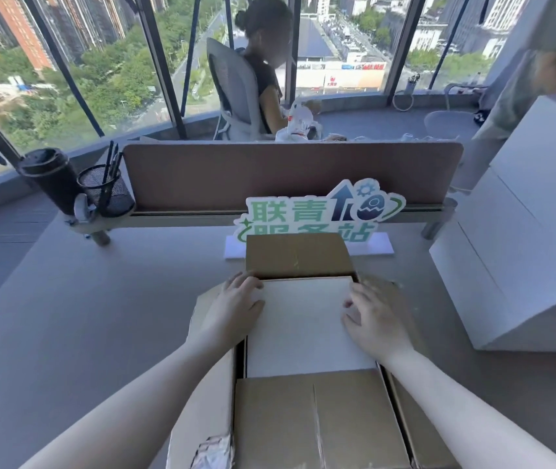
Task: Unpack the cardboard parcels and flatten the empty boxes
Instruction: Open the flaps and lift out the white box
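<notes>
Two hands work at an open cardboard box [303, 418] low in the middle of the frame, on a grey desk [83, 316]. Far left, in the upper left of the desk, a black tumbler [49, 177] stands beside a mesh pen cup [107, 194]. Moving right, the left hand [236, 308] lies on the left edge of a white slab [303, 319] inside the box, fingers loosely bent over its far left corner; whether they hook under it I cannot tell. The box's far flap [296, 253] stands up behind the slab, and the near flap covers its lower part. Above it, at frame centre, a green-lettered sign [320, 211] stands before a brown divider [286, 174]. The right hand [376, 319] rests flat on the slab's right edge, fingers spread and nearly straight. Far right, white boxes [523, 258] are stacked.
</notes>
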`<state>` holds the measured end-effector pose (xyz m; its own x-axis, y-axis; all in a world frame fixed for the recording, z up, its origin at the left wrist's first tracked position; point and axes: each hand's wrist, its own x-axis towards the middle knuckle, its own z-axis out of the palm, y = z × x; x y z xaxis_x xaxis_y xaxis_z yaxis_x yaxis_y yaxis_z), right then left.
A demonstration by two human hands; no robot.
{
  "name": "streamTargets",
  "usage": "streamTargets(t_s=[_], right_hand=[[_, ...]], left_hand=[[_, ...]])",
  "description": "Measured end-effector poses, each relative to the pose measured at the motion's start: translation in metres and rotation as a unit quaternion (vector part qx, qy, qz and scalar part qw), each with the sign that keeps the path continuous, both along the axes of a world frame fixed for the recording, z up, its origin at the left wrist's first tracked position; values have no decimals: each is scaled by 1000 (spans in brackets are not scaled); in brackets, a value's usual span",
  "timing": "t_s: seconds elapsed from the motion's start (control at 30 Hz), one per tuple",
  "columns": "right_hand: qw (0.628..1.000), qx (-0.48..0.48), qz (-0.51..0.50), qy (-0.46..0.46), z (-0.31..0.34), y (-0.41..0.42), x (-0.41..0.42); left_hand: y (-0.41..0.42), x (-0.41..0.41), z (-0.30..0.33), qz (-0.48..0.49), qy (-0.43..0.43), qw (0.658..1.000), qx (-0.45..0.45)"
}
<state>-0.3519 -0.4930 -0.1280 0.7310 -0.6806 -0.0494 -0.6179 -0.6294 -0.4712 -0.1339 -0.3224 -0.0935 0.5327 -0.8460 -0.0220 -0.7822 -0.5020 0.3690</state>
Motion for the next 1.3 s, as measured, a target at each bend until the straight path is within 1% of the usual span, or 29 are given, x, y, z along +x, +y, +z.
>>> streamTargets(t_s=[0.03, 0.13, 0.2, 0.3, 0.43, 0.5, 0.53, 0.57, 0.63, 0.67, 0.73, 0.77, 0.8, 0.83, 0.87, 0.93, 1.0, 1.07, 1.13, 1.23, 1.3], right_hand=[[1000, -3, 5, 2, -1, 8, -8], [999, -21, 18, 23, 3, 32, -26], [998, -35, 22, 46, 10, 47, -34], [998, -31, 15, 59, 14, 60, -41], [999, -22, 5, 49, 32, 70, -47], [1000, -1, 2, 26, 46, 71, -51], [1000, 19, -2, 13, 51, 70, -54], [999, 44, -8, 0, 56, 67, -58], [994, 105, -13, -40, 71, 63, -65], [986, 155, -5, -66, 80, 63, -70], [951, 287, 30, -106, 98, 65, -81], [932, 344, 55, -99, 106, 67, -89], [919, 379, 83, -74, 109, 68, -98], [914, 388, 112, -36, 110, 71, -107], [917, 375, 134, 5, 106, 73, -115], [935, 317, 153, 51, 94, 83, -128], [951, 247, 167, 79, 80, 94, -137], [961, 164, 194, 109, 66, 104, -141], [969, 76, 199, 128, 47, 112, -144], [979, -15, 165, 121, 21, 119, -147], [982, -56, 149, 105, 9, 123, -148]], left_hand=[[5, -1, -3, -6, 8, 1000, -2], [18, -11, -12, -38, 69, 997, -4], [25, -17, -20, -73, 70, 995, 3], [33, -21, -29, -92, 54, 994, 12], [45, -36, -21, -108, 52, 992, 49], [53, -44, -11, -129, 66, 988, 60], [58, -47, -5, -122, 103, 985, 60], [63, -50, 4, -100, 164, 980, 51], [75, -56, 26, -35, 284, 958, 10], [83, -61, 38, -3, 331, 944, -6], [99, -66, 56, 9, 408, 913, 0], [108, -73, 64, -5, 432, 902, 21], [118, -82, 71, -21, 437, 898, 49], [128, -92, 74, -28, 427, 900, 80], [137, -102, 73, -25, 408, 906, 107], [151, -120, 59, 4, 349, 926, 147], [162, -141, 40, 26, 265, 947, 181], [169, -159, 20, 32, 153, 968, 197], [171, -172, 1, 47, 65, 981, 175], [170, -183, -19, 89, 7, 989, 119], [169, -187, -28, 91, -46, 990, 102]])
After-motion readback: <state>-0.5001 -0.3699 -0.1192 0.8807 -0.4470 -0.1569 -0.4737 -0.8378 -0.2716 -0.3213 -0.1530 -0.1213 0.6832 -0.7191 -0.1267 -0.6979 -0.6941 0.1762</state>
